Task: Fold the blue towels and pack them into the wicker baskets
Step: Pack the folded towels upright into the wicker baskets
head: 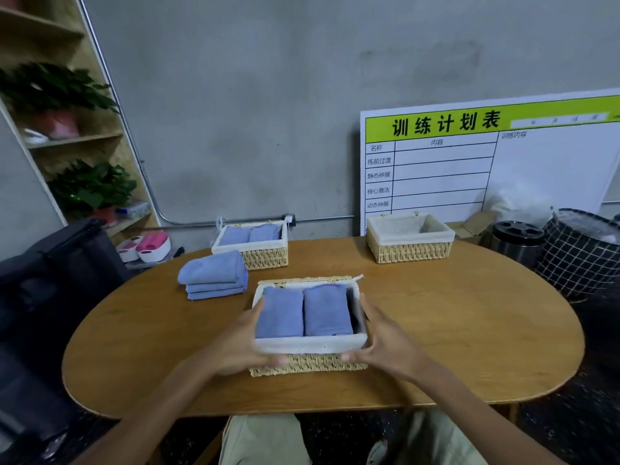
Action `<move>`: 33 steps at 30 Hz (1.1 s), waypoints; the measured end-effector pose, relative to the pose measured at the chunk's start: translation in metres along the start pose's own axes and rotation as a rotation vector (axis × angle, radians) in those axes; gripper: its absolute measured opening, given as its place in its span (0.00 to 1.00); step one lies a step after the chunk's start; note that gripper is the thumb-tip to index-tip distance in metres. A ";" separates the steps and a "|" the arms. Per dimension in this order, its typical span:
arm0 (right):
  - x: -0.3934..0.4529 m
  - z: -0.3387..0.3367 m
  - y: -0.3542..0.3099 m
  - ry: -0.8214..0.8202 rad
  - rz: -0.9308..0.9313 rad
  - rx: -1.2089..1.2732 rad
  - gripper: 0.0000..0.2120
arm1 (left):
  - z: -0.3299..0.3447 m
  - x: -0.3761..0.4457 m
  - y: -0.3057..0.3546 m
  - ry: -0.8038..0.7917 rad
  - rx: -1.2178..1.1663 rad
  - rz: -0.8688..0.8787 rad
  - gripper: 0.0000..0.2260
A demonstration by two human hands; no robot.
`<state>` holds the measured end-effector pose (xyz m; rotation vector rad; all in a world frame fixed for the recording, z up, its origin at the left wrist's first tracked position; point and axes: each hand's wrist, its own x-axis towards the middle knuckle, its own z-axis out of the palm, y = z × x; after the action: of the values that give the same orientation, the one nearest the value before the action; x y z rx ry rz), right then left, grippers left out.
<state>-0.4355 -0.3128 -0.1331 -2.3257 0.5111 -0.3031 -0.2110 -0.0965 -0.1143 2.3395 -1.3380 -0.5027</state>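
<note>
A wicker basket [308, 362] with a white liner sits on the table in front of me, holding two folded blue towels [303, 312] side by side. My left hand [240, 344] grips its left side and my right hand [382, 344] grips its right side, thumbs on the near wall. A stack of folded blue towels [213, 275] lies on the table to the far left. Behind the stack, a second basket [265, 256] holds two folded towels. A third basket [407, 251] at the far right shows only its white liner.
The oval wooden table [469, 330] stands near a grey wall. A white schedule board [486, 162] leans behind the right basket. A black bin [516, 238] and a checked hamper [580, 253] stand at the right. Shelves with plants [90, 189] are at the left, a dark chair [50, 280] beside them.
</note>
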 end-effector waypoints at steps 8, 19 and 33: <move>0.033 -0.010 0.037 0.213 0.030 0.317 0.43 | 0.030 0.047 0.020 0.267 -0.094 -0.029 0.61; 0.124 -0.016 0.097 0.320 0.093 0.414 0.31 | 0.049 0.155 0.004 0.496 -0.383 -0.023 0.43; 0.239 -0.018 0.131 0.390 0.050 0.507 0.31 | 0.046 0.266 -0.015 0.600 -0.546 -0.085 0.30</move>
<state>-0.2637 -0.5163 -0.1958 -1.7620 0.5970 -0.7750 -0.0953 -0.3281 -0.1904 1.8738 -0.7116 -0.1344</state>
